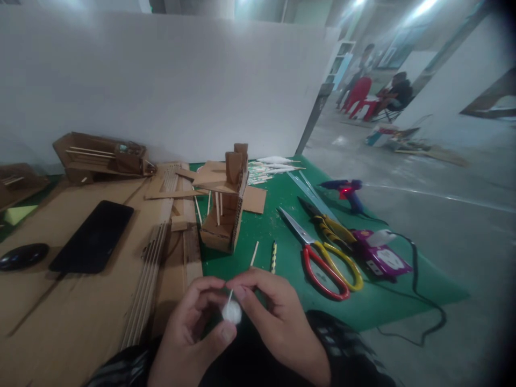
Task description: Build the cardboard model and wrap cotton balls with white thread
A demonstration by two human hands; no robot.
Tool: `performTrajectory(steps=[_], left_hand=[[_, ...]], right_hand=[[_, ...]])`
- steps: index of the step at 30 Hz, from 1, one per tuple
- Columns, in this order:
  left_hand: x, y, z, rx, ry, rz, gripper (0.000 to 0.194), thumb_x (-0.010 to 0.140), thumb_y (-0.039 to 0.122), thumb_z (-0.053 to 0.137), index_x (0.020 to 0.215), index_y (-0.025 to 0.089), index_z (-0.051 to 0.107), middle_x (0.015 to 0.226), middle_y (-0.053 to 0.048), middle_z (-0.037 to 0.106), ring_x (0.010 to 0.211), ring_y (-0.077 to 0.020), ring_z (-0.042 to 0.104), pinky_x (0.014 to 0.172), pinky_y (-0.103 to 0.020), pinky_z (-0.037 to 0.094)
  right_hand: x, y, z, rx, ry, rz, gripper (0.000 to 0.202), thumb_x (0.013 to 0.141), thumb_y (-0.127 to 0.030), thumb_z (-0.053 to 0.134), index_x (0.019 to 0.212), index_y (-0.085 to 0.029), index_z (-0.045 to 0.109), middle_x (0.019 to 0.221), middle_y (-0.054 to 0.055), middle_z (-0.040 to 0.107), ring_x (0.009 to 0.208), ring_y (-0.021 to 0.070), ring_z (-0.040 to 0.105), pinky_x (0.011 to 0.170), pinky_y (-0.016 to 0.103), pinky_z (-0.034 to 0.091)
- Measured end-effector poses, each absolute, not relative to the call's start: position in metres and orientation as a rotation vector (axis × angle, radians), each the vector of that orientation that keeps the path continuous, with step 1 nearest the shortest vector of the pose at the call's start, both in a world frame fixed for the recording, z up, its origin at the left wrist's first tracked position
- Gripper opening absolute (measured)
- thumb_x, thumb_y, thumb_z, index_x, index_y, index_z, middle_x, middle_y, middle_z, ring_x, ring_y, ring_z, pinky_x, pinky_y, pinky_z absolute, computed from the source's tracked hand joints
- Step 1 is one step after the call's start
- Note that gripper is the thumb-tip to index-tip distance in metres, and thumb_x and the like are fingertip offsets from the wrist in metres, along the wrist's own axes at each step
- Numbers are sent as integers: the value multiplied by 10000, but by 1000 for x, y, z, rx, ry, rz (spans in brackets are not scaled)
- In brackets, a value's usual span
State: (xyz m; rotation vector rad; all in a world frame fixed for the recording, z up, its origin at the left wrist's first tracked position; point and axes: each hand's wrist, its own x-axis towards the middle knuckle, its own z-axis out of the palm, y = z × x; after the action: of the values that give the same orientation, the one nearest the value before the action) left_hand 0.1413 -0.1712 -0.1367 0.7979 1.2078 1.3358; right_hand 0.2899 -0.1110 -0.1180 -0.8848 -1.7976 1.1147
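Note:
A small white ball (pixel 232 313), which looks like wound thread, sits between my two hands at the bottom middle. My left hand (pixel 189 333) curls around it, thumb and fingers gripping it from the left. Thumb and index finger of my right hand (pixel 278 314) pinch a thin white strand (pixel 230 296) that rises from the top of the ball. Just beyond my fingers lie a thin wooden stick (pixel 255 252) and a yellow-and-black patterned pencil (pixel 274 257). A cardboard structure with stick posts (pixel 220 234) stands farther back.
On the green mat (pixel 258 228) are red-and-yellow scissors (pixel 326 269), pliers (pixel 334 226), a lit glue gun (pixel 349 193), clear glue sticks (pixel 312 193) and a purple power block (pixel 379 255) with a cord. Leftward lie a phone (pixel 92 236), a mouse (pixel 24 256) and a cardboard box (pixel 100 156).

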Motion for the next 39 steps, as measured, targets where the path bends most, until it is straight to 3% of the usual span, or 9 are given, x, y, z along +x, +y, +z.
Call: performTrajectory(steps=[6,13,18,25,32,36,39], left_hand=[[139,-168,-139,792,1134,1255,268,679,390,829,831,204,712,743,1,667,701,-125,588,655,-176,464],[142,-175,-142,875,1279,1430,257,685,363,828,867,213,725,797,-5,705,760,-144,648,688,-171,510],[138,-174,-149,1050,1263,1472,396,745,290,794,1135,295,724,913,-15,747,860,-160,703,782,-186,545],[134,-171,-147,1389,1248,1465,249,798,239,744,1030,327,766,996,-6,771,886,-153,721,764,-164,563],[125,-167,-148,1635,1334,1527,299,780,180,757,1037,333,746,917,27,771,830,-126,726,737,-139,575],[123,-168,-157,1562,1437,1543,265,769,195,768,1014,296,752,1045,-18,769,936,-170,731,819,-201,588],[125,-171,-160,1404,1477,1504,235,779,175,754,996,260,730,985,-30,792,864,-172,757,767,-207,609]], right_hand=[[293,-108,-120,-852,-1798,1029,133,938,-187,577,939,-205,708,803,1,698,728,112,632,672,209,451],[287,-105,-122,-861,-1812,1069,156,926,-193,586,861,-172,727,741,12,685,687,116,617,643,203,444],[285,-105,-122,-837,-1817,1142,201,925,-163,568,843,-176,751,707,7,676,653,110,596,614,198,430],[291,-102,-121,-857,-1851,1160,209,910,-160,565,929,-182,773,755,29,721,673,124,627,618,209,444],[288,-106,-127,-870,-1948,1162,216,911,-161,536,873,-178,748,701,17,648,627,120,572,579,219,398],[290,-111,-128,-838,-2002,1160,198,902,-143,527,828,-166,710,688,3,597,641,115,542,584,218,372],[291,-114,-126,-823,-2064,1138,177,883,-116,524,802,-158,675,664,-14,540,634,106,511,573,213,347]])
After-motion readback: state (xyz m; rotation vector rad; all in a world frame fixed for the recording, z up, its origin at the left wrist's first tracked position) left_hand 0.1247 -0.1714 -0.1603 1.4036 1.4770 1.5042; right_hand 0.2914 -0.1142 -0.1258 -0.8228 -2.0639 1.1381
